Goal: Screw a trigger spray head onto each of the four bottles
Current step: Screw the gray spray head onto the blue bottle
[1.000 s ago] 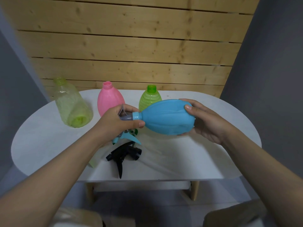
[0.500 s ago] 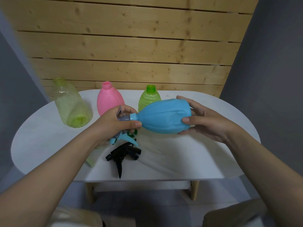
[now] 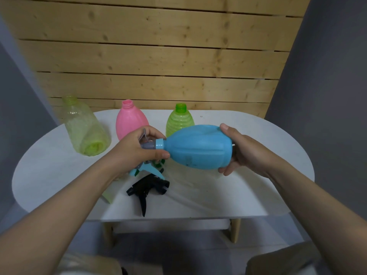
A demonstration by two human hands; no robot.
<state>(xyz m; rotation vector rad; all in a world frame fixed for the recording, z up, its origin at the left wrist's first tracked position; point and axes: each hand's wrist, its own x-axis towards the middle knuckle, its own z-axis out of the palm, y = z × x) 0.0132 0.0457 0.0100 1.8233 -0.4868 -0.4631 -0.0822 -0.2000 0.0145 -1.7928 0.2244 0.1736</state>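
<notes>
A blue bottle [image 3: 198, 146] lies on its side in the air above the table, neck to the left. My right hand [image 3: 241, 150] grips its base. My left hand [image 3: 135, 150] grips a grey spray head [image 3: 148, 144] that sits at the bottle's neck; its blue trigger [image 3: 152, 169] sticks out below my hand. Three open bottles stand at the back: a clear yellow-green one [image 3: 85, 126], a pink one [image 3: 130, 121] and a ribbed green one [image 3: 178, 120]. A black spray head [image 3: 148, 189] lies on the table under my hands.
The white oval table [image 3: 248, 191] has its front edge near me. A wooden slat wall stands behind it. A pale green object [image 3: 108, 196] shows under my left forearm. Something green [image 3: 159, 162] peeks out beneath the blue bottle's neck.
My right hand has shifted its hold round the bottle's base, thumb now on top. The bottle has tilted a little, and my left hand stays on the spray head.
</notes>
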